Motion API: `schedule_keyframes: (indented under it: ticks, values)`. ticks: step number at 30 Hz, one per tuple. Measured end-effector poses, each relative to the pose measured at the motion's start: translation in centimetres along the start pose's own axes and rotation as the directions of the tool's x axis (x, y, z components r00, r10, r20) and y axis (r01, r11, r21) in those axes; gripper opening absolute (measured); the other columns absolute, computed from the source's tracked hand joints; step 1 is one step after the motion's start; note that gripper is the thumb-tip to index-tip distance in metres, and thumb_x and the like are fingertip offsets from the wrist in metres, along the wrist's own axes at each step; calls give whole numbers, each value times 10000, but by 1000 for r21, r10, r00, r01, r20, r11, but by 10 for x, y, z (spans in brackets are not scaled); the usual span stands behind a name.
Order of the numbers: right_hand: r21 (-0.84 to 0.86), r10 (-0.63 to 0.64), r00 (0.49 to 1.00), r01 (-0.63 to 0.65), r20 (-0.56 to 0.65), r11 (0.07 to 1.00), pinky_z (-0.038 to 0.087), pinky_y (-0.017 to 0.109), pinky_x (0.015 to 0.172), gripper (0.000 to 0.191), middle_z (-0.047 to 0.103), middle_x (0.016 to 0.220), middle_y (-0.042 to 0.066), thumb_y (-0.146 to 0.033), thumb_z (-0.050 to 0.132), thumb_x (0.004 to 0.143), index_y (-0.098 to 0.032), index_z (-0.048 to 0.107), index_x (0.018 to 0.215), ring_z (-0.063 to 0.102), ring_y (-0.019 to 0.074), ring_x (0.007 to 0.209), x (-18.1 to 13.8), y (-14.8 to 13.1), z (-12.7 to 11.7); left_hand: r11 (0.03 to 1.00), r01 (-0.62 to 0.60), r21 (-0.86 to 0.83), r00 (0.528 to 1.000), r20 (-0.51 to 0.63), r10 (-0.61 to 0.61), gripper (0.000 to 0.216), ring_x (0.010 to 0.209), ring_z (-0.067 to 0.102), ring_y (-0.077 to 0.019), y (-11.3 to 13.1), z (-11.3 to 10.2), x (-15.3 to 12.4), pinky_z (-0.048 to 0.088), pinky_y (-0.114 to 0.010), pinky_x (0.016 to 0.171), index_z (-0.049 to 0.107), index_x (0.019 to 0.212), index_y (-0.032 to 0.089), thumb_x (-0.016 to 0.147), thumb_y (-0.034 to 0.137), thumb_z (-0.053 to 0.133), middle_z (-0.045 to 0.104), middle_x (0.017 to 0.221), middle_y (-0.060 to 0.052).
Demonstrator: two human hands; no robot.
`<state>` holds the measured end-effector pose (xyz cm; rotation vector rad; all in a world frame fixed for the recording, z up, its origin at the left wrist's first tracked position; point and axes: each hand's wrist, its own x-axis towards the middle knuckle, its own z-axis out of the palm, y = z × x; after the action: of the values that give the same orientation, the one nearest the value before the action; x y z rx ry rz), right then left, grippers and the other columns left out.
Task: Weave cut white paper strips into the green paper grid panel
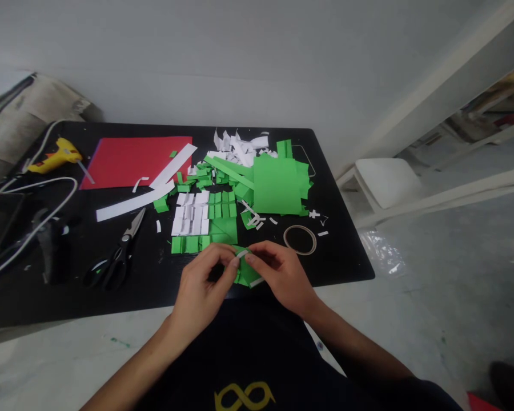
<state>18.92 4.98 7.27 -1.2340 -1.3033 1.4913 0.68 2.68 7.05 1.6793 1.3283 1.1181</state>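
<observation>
- Green folded piece [247, 275] lies at our desk [338, 257] edge, tape ring [300, 240] to its right, scissors [119, 258] to its left.
- Our left hand [203, 288] and right hand [282, 274] both pinch it, along with a white strip [242, 255].

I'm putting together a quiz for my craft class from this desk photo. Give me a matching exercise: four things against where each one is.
Things:
1 glue gun
2 scissors
3 tape roll
4 green folded piece

Places:
A just beyond the right hand
B far left, beside the cables
C pinched between the left hand and the right hand
D left of the left hand, blades pointing away

Pairs: 1-B; 2-D; 3-A; 4-C
</observation>
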Motion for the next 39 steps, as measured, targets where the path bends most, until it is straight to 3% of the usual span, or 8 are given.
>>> schedule_keyframes:
  ticks: [8, 14, 23, 28, 33, 39]
  values:
    - [6, 6, 1000, -6, -16, 1000, 589, 323, 737, 244, 780, 888, 22, -462, 813, 853, -238, 769, 940, 728, 194, 829, -3, -1, 3, 999, -14, 50, 1000, -21, 15, 163, 881, 691, -177, 0, 2, 1, 527, -306, 755, 628, 840, 223, 1000, 247, 614, 720, 934, -43]
    - [-84, -57, 997, 52, -61, 995, 544, 303, 667, 233, 747, 825, 13, -462, 780, 885, -232, 748, 900, 681, 178, 748, -3, -1, 8, 998, -8, 66, 998, -66, 13, 190, 868, 705, -176, 4, 3, 0, 536, -310, 742, 641, 790, 228, 977, 257, 652, 727, 897, -28]
    - [-39, -105, 986, 100, -131, 994, 572, 324, 723, 142, 751, 837, 12, -389, 770, 898, -247, 760, 890, 692, 189, 783, -5, -4, 6, 978, 197, -69, 968, -141, -205, 368, 794, 722, -172, -4, -5, 3, 562, -284, 698, 590, 661, 200, 864, 410, 814, 760, 850, -33]
    - [-16, -70, 986, 69, -154, 998, 565, 321, 716, 154, 748, 841, 14, -395, 786, 873, -244, 756, 875, 688, 191, 782, 0, -2, 9, 969, 206, -139, 970, -99, -221, 183, 749, 713, -159, -2, -3, 6, 589, -269, 689, 719, 986, 208, 911, 373, 746, 750, 839, -25]
    - [52, -44, 992, 50, -115, 997, 529, 291, 695, 150, 732, 831, 5, -384, 776, 873, -237, 749, 863, 662, 171, 768, -1, -1, 9, 970, 174, -171, 982, -37, -183, 145, 640, 632, -124, 0, 3, 4, 524, -219, 588, 727, 903, 198, 909, 343, 733, 679, 718, 0]
    - [95, 10, 997, -3, -74, 995, 511, 270, 690, 164, 708, 781, -8, -370, 763, 893, -215, 759, 837, 634, 145, 728, -1, -4, 7, 940, 243, -241, 969, 7, -249, 142, 608, 604, -106, 0, 3, 4, 493, -194, 565, 733, 891, 179, 898, 319, 709, 657, 675, 13]
